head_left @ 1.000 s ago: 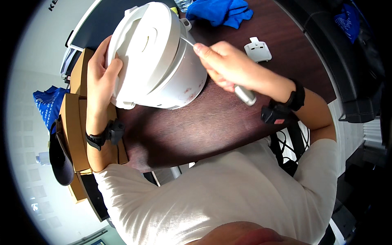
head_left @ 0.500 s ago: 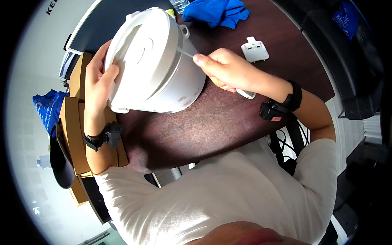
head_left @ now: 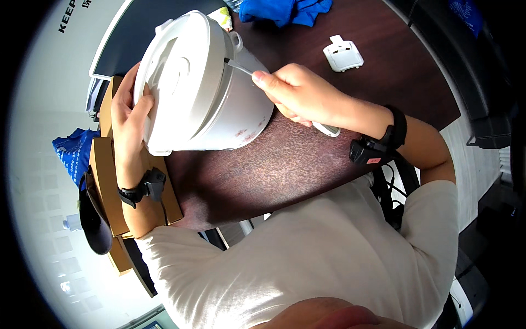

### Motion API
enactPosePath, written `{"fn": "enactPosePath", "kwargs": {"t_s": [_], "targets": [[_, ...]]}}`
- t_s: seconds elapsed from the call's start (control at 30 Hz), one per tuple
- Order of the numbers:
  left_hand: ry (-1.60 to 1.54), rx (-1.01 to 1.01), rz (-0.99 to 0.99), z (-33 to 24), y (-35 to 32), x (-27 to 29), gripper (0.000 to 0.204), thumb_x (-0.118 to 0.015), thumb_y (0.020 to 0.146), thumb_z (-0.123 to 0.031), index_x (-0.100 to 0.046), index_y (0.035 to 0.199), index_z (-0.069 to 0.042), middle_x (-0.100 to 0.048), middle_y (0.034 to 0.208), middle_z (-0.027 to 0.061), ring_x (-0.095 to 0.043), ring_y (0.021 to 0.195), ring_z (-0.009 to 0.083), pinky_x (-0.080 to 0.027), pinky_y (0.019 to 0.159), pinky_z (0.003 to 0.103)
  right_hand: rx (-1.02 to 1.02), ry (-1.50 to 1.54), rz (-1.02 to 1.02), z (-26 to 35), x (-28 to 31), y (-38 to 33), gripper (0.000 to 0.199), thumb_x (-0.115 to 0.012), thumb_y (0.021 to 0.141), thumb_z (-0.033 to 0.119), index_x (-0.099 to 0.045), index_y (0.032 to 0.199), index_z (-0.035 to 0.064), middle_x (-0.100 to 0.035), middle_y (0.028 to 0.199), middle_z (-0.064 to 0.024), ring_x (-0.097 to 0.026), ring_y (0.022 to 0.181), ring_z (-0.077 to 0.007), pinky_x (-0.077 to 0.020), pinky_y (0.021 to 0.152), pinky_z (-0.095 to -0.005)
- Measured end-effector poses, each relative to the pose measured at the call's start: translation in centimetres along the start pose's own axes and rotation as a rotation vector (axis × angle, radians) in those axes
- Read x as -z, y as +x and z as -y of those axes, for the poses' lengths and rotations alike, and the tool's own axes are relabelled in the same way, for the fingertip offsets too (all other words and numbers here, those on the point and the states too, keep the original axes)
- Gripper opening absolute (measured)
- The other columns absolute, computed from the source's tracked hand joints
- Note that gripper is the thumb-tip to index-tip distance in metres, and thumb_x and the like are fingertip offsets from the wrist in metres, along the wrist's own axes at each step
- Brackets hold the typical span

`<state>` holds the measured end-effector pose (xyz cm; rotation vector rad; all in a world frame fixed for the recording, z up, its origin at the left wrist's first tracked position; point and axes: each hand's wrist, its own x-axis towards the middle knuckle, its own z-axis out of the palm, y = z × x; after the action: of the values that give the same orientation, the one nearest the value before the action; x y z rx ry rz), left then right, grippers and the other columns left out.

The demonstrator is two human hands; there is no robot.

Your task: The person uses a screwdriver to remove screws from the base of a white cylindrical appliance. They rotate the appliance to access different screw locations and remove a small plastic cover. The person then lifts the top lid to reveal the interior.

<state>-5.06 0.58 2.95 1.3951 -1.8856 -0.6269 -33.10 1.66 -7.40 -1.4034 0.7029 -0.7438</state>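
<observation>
A white rice cooker (head_left: 241,104) with a faint floral print leans on its side on the table, its lid (head_left: 181,77) tilted up toward me. My left hand (head_left: 130,104) grips the lid's left rim, with the thumb on the face and the fingers wrapped behind. In my right hand (head_left: 296,93) is a slim tool (head_left: 241,67) with a thin pale shaft; its rounded pale handle end shows below my palm. The tool's dark tip is at the seam between lid and body. What kind of tool it is I cannot make out.
A small white plastic cover (head_left: 343,54) lies on the dark brown table (head_left: 263,164) at the right. Farther back is a blue cloth (head_left: 285,11) beside a patterned packet (head_left: 222,18). Cardboard boxes (head_left: 109,186) stand along the left table edge, with a blue bag (head_left: 76,153) beyond them.
The tool's tip has shifted left, up to the lid's seam, and my right hand has moved slightly left with it. My left hand keeps its grip on the lid.
</observation>
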Motion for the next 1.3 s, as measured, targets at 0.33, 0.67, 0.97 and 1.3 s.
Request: {"fn": "enactPosePath", "kwargs": {"t_s": [0.33,0.67,0.97,1.3], "targets": [[0.053,-0.024,0.026,-0.2,-0.1,0.0,0.055,-0.052,0.077,-0.010,-0.045,0.129,0.007,-0.059,0.107,0.0157,-0.058,0.097,0.0183,-0.043,0.087,0.027,0.000,-0.005,0.219,0.5,2.7,1.6,0.057,-0.037,0.099,0.041,-0.034,0.053,0.0080,-0.035,0.039,-0.0003,-0.035,0.029,-0.0087,-0.0311,0.028,-0.0251],[0.177,-0.019,-0.005,-0.7,0.0,-0.5,0.054,-0.054,0.076,-0.011,-0.049,0.126,0.007,-0.058,0.102,0.0123,-0.056,0.095,0.0172,-0.042,0.085,0.025,-0.180,-0.385,0.234,4.4,4.2,1.0,0.055,-0.036,0.100,0.037,-0.038,0.055,0.0057,-0.034,0.040,-0.0010,-0.035,0.028,-0.0103,-0.0339,0.027,-0.0273],[0.092,0.012,-0.050,-0.8,-0.3,-0.3,0.055,-0.055,0.074,-0.010,-0.050,0.125,0.008,-0.059,0.100,0.0109,-0.057,0.090,0.0156,-0.042,0.085,0.025,-0.313,-0.721,0.161,7.8,3.7,0.9,0.057,-0.036,0.098,0.042,-0.047,0.061,0.0001,-0.039,0.045,-0.0052,-0.039,0.032,-0.0140,-0.0381,0.031,-0.0299],[-0.012,0.070,-0.018,-0.8,-0.5,-0.6,0.059,-0.055,0.068,-0.009,-0.051,0.124,0.010,-0.059,0.099,0.0111,-0.057,0.091,0.0160,-0.042,0.085,0.024,-0.372,-0.829,0.223,8.1,3.7,0.9,0.059,-0.032,0.099,0.045,-0.047,0.063,0.0008,-0.038,0.044,-0.0050,-0.041,0.033,-0.0141,-0.0383,0.032,-0.0296]]}}
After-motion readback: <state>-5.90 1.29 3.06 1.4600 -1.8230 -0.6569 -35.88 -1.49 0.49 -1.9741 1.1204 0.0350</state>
